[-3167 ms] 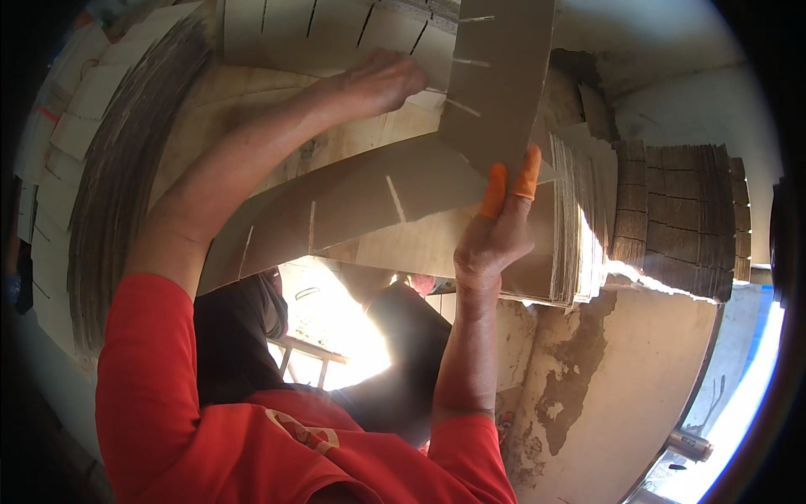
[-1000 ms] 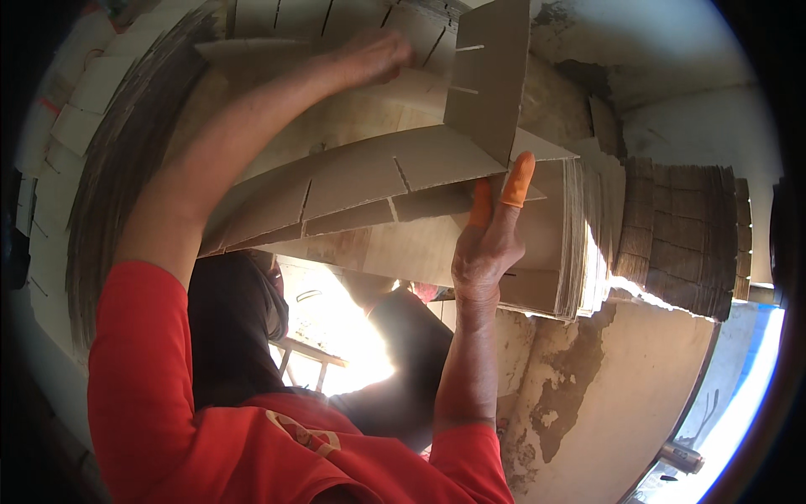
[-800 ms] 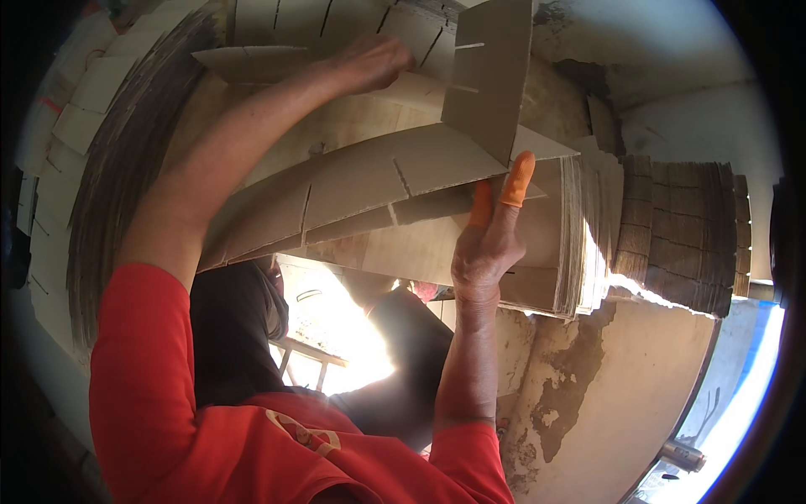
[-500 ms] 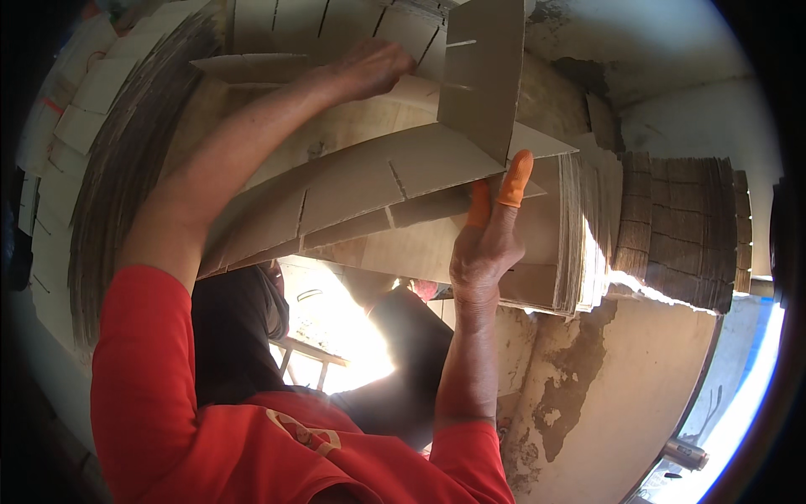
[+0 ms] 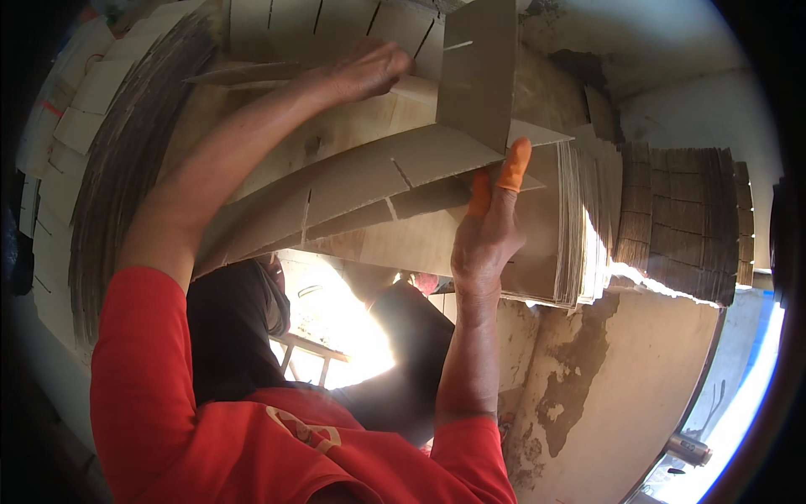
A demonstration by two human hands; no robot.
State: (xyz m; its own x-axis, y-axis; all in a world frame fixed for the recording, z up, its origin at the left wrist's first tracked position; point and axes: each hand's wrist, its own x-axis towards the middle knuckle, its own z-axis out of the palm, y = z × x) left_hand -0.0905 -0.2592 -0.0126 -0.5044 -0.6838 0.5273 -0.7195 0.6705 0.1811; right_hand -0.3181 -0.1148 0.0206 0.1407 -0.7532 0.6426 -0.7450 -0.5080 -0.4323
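A long slotted cardboard strip (image 5: 353, 181) slants across in front of me, rising to the right. My right hand (image 5: 489, 239), with orange finger cots on thumb and a finger, is closed on its right end. There an upright cardboard piece (image 5: 477, 71) crosses it, and another strip lies below. Farther off, my left hand (image 5: 378, 69) is curled closed near the far side of the work surface. What its fingers hold is hidden. Beside that forearm a thin cardboard strip (image 5: 243, 74) shows.
Under the strips is a wooden board (image 5: 369, 122). A tall stack of cardboard (image 5: 126, 185) stands at the left. Cardboard sheets (image 5: 571, 227) are stacked by my right hand, with bundled slotted pieces (image 5: 693, 223) farther right. More slotted sheets (image 5: 336, 18) line the far side.
The upright cardboard piece and the strip's right end have shifted slightly. My right hand moved a little upward with them; the left hand stays nearly in place.
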